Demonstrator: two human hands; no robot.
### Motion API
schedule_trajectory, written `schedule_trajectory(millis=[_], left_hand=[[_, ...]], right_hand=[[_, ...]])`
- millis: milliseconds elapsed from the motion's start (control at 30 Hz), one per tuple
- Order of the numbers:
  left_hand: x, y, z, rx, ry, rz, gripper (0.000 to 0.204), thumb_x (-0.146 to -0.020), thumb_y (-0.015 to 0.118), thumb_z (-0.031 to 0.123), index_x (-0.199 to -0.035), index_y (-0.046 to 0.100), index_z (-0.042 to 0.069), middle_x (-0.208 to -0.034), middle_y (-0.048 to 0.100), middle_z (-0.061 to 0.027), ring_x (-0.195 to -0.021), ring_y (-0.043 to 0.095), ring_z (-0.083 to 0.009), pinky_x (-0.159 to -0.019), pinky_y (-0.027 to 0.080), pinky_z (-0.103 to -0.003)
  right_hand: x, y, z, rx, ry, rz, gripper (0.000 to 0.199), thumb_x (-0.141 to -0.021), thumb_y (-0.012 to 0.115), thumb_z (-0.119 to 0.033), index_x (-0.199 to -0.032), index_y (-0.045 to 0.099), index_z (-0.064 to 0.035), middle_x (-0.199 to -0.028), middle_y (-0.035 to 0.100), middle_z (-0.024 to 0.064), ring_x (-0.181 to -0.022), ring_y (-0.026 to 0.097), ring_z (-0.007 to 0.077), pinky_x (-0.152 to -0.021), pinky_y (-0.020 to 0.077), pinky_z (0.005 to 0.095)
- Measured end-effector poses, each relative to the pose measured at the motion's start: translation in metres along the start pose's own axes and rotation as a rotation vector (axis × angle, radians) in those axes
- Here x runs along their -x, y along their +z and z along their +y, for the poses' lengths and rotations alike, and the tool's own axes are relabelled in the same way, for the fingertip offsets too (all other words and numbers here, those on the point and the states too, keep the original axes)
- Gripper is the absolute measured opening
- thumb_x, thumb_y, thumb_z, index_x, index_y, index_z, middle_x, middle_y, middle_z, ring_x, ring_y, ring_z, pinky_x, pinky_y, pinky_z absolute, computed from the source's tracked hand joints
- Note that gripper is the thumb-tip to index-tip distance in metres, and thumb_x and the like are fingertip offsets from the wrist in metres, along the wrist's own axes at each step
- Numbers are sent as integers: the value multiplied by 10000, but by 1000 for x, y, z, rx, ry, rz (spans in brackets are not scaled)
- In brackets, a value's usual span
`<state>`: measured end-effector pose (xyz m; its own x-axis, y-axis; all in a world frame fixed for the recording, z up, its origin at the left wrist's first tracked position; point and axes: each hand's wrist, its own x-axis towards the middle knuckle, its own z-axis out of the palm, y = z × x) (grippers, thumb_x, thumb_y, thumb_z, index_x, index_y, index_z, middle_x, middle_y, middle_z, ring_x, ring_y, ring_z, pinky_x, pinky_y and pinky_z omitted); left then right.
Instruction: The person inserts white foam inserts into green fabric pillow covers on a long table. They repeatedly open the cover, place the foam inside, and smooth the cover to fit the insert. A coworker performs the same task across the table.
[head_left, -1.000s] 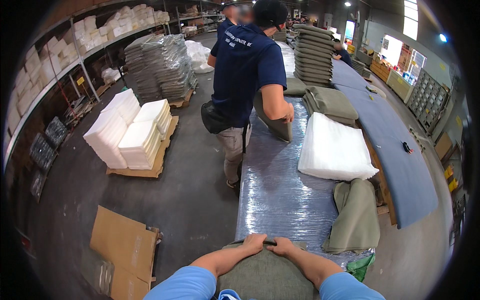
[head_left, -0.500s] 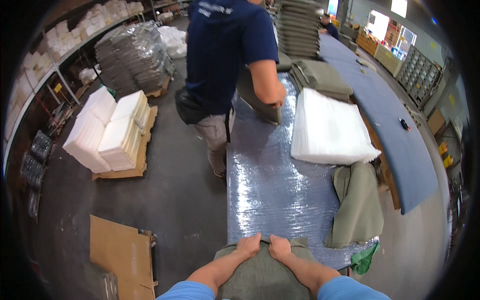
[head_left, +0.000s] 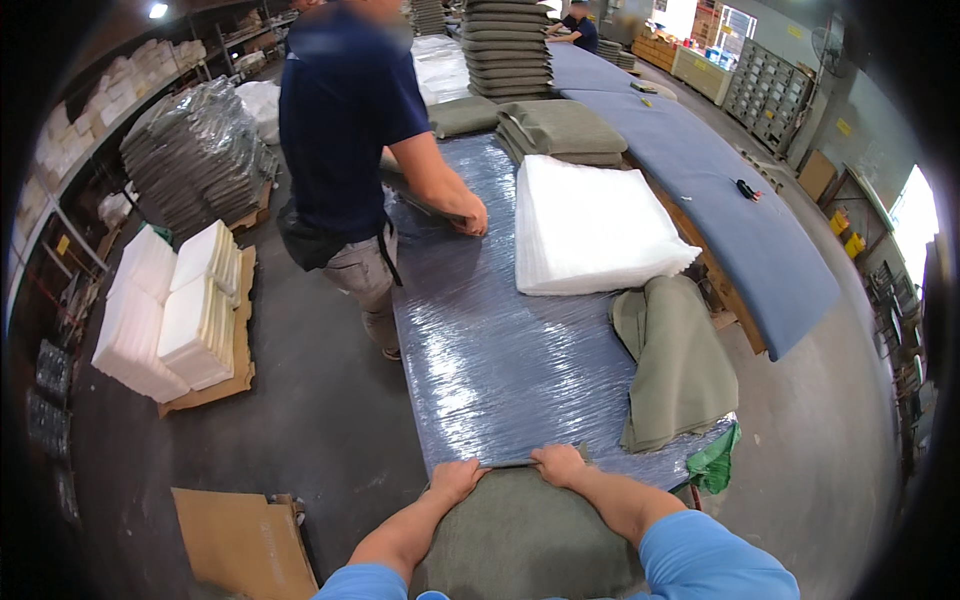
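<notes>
Olive-green cushion [head_left: 525, 545] sits at near end of the tabletop [head_left: 500, 350], top edge against the plastic-wrapped surface. Left hand [head_left: 455, 478] and right hand [head_left: 558, 463] both clamp its far edge, fingers curled over, each grip closed narrow on the fabric. Loose green fabric cover [head_left: 675, 365] lies right of the hands, touching the white foam stack [head_left: 590, 225] behind it. A co-worker in a navy shirt [head_left: 345, 110] leans on the tabletop's left side. Foam blocks [head_left: 175, 310] sit on the floor.
</notes>
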<state>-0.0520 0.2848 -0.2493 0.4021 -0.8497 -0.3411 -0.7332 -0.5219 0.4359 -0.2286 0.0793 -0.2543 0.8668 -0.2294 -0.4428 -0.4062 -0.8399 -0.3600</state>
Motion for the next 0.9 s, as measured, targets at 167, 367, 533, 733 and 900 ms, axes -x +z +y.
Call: schedule_trajectory(millis=[167, 367, 533, 733, 900], left_hand=[[-5, 16, 0, -12, -74, 24, 513, -1032, 477, 581, -965, 665, 109, -865, 750, -169, -820, 722, -415, -711, 543, -551], [4, 0, 1, 0, -76, 16, 466, -984, 587, 563, -1081, 666, 114, -1100, 728, -176, -1018, 693, -394, -806, 527, -539], [81, -41, -14, 211, -25, 110, 539, -931, 722, 459, -1337, 644, 113, -1400, 578, -194, -1312, 544, -364, -1071, 441, -492], [239, -86, 2, 1418, -599, -60, 581, -975, 660, 336, -1471, 577, 46, -1601, 463, -121, -1436, 474, -266, -1176, 374, -390], [221, -55, 2, 1912, -526, 243, 542, -981, 514, 180, -1497, 503, 16, -1427, 595, -153, -1309, 584, -277, -1112, 460, -411]], right_hand=[[-8, 25, 4, 55, 29, 150, 209, -955, 591, -267, -1112, 661, -148, -1020, 702, 124, -995, 677, 334, -899, 487, 488], [0, 11, -4, 111, 34, 221, 266, -946, 638, -309, -1162, 661, -157, -1127, 682, 111, -1038, 662, 312, -946, 462, 502], [74, -62, 13, -204, 36, 205, 496, -961, 678, -389, -1407, 613, -181, -1352, 634, 130, -1257, 603, 323, -1116, 412, 483], [233, -122, 49, -1315, 271, -148, 461, -1052, 589, -392, -1263, 724, -4, -1538, 533, 97, -1377, 520, 221, -1141, 419, 385], [224, -65, 23, -1863, 226, 171, 429, -1046, 591, -363, -1165, 742, 20, -1547, 501, 106, -1388, 494, 217, -1137, 422, 378]])
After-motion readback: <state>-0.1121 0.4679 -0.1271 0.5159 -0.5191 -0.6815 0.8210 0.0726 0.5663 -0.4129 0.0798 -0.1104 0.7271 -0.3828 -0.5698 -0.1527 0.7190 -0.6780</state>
